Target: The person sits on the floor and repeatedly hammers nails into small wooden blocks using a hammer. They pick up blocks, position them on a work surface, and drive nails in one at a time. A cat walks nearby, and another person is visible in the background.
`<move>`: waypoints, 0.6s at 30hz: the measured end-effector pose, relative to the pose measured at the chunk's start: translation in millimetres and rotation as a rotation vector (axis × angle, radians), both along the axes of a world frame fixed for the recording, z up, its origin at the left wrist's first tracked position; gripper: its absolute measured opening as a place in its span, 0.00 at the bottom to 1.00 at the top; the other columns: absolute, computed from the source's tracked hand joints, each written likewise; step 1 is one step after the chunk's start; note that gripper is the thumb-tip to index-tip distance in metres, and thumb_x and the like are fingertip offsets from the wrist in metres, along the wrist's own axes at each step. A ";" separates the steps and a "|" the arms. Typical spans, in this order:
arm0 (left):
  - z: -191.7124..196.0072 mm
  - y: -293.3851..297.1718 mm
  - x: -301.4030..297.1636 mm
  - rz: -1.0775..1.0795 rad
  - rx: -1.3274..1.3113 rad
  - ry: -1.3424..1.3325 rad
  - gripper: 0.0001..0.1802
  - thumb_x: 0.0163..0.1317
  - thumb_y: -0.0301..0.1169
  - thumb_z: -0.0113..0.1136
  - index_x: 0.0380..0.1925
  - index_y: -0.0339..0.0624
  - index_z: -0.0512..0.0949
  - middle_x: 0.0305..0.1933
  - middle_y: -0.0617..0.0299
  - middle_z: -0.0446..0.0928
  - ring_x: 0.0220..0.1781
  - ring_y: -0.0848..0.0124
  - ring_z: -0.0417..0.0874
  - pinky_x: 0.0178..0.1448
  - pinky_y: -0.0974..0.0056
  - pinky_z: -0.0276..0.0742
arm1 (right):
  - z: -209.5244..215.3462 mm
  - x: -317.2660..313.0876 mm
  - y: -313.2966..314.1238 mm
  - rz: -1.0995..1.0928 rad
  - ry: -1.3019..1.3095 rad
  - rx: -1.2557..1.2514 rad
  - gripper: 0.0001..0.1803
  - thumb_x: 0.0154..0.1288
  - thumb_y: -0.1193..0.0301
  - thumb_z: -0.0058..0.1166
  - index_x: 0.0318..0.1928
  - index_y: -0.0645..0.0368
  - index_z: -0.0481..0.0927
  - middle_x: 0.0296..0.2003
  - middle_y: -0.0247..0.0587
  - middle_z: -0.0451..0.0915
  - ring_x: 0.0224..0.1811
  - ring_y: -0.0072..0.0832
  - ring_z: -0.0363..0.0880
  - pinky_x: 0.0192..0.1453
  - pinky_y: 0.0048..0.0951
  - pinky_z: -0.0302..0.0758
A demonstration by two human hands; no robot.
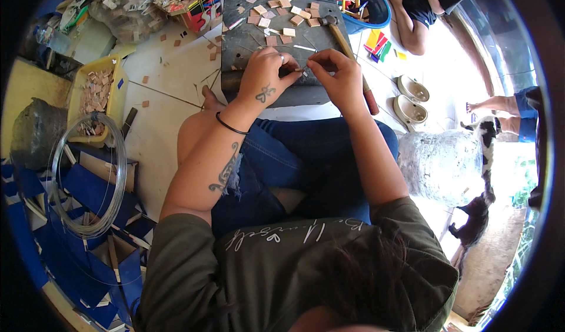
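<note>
Two hands meet over a low, dark counter (pixel 244 45) in a cluttered, tiled room.
Small wooden squares (pixel 297 20) lie scattered across the counter, with a hammer (pixel 343 42) along its right edge; on the pale floor (pixel 159 182) around it are a yellow bin (pixel 120 67) of wood bits at left, a blue basin (pixel 385 14) beyond, and clogs (pixel 412 108) at right. Both forearms angle forward and inward, bringing the left hand (pixel 268 76) and right hand (pixel 338 76) close together with bent fingers; each grip pinches, thumb to forefinger, a small thin piece (pixel 304 69) above the counter's near part, too small to identify.
</note>
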State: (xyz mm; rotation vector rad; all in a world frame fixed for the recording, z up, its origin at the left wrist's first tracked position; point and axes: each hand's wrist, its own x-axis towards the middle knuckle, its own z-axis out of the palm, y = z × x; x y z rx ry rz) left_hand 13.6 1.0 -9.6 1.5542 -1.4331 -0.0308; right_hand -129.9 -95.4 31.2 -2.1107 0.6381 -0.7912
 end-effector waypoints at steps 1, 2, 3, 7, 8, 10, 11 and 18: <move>-0.7 0.0 0.2 -0.002 0.000 0.006 0.08 0.48 0.33 0.69 0.23 0.42 0.81 0.25 0.61 0.81 0.35 0.60 0.78 0.44 0.55 0.72 | 1.1 0.7 0.7 0.006 0.001 -0.024 0.06 0.57 0.74 0.61 0.34 0.64 0.82 0.28 0.42 0.84 0.31 0.27 0.84 0.37 0.27 0.78; -1.2 -0.2 0.7 -0.005 -0.001 0.009 0.08 0.48 0.34 0.69 0.23 0.42 0.80 0.25 0.61 0.81 0.35 0.60 0.78 0.45 0.55 0.71 | 2.1 1.2 1.3 0.009 0.017 -0.047 0.06 0.57 0.74 0.61 0.34 0.63 0.82 0.29 0.43 0.84 0.31 0.28 0.84 0.37 0.27 0.78; -1.6 -0.4 0.7 -0.002 -0.003 0.006 0.08 0.48 0.33 0.69 0.23 0.42 0.80 0.26 0.61 0.81 0.35 0.60 0.78 0.45 0.55 0.72 | 3.2 1.6 1.7 0.010 0.035 -0.070 0.06 0.57 0.74 0.61 0.34 0.63 0.82 0.29 0.44 0.84 0.31 0.29 0.84 0.37 0.28 0.78; -1.9 -1.6 1.1 0.000 -0.002 -0.003 0.08 0.48 0.33 0.69 0.22 0.42 0.80 0.25 0.60 0.80 0.35 0.59 0.78 0.45 0.55 0.72 | 7.2 1.7 1.7 0.003 0.131 -0.115 0.06 0.59 0.74 0.61 0.36 0.64 0.82 0.30 0.38 0.84 0.35 0.22 0.84 0.40 0.23 0.77; -1.9 -1.6 1.0 0.000 0.002 -0.002 0.08 0.47 0.33 0.69 0.22 0.42 0.80 0.25 0.60 0.80 0.35 0.59 0.78 0.45 0.55 0.72 | 7.7 1.9 1.8 0.003 0.141 -0.116 0.06 0.59 0.74 0.61 0.36 0.64 0.82 0.30 0.38 0.84 0.35 0.22 0.84 0.40 0.23 0.77; -1.8 -1.5 0.5 0.005 -0.001 0.006 0.08 0.47 0.33 0.69 0.21 0.42 0.80 0.24 0.60 0.80 0.34 0.59 0.78 0.45 0.55 0.72 | 8.6 2.7 1.8 0.008 0.144 -0.138 0.06 0.59 0.74 0.61 0.36 0.64 0.82 0.30 0.38 0.84 0.35 0.22 0.84 0.39 0.24 0.77; -1.6 -1.4 0.4 0.008 -0.002 0.011 0.08 0.47 0.33 0.69 0.21 0.42 0.80 0.24 0.60 0.80 0.34 0.59 0.78 0.45 0.55 0.72 | 8.9 3.0 2.0 0.013 0.145 -0.134 0.06 0.59 0.74 0.61 0.36 0.64 0.82 0.30 0.39 0.84 0.34 0.23 0.84 0.39 0.24 0.77; 3.5 1.0 -1.2 0.014 0.012 0.005 0.07 0.48 0.32 0.68 0.23 0.42 0.81 0.26 0.60 0.80 0.35 0.59 0.79 0.45 0.56 0.72 | 14.7 5.6 -0.3 0.063 0.191 -0.203 0.07 0.57 0.74 0.61 0.35 0.64 0.82 0.29 0.42 0.84 0.33 0.27 0.84 0.39 0.26 0.77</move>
